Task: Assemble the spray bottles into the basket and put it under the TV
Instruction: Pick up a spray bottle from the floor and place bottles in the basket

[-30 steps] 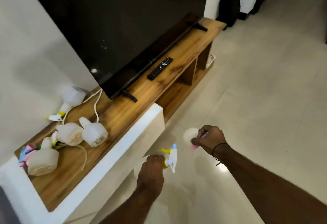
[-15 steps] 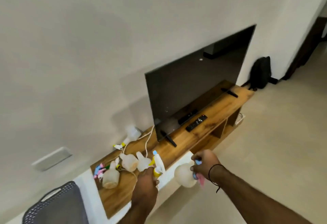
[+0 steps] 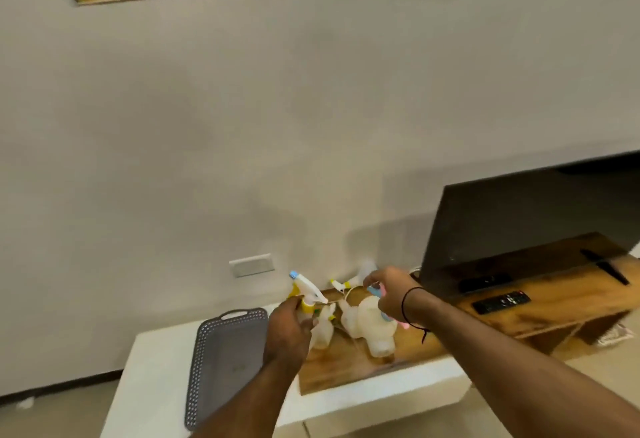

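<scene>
My left hand (image 3: 289,330) grips a spray bottle by its neck; the white trigger head (image 3: 306,290) with yellow collar and blue nozzle sticks up above my fingers. My right hand (image 3: 393,290) holds a second white bottle (image 3: 375,321) by its pink and blue spray head. Both hands hover over the left end of the wooden TV stand (image 3: 349,365), where other white bottles (image 3: 323,332) lie in a cluster. A grey perforated basket (image 3: 221,358) sits empty on the white ledge, left of my left hand. The TV (image 3: 526,223) stands at right.
A black remote (image 3: 502,301) lies on the stand in front of the TV. Open shelves (image 3: 554,337) run below the stand's top. A wall socket (image 3: 251,264) is behind the bottles. Tiled floor lies at the bottom right.
The view swung up and left from the floor toward the wall. Both hands, each with a bottle, rose from floor level to over the stand's left end. The basket came into view.
</scene>
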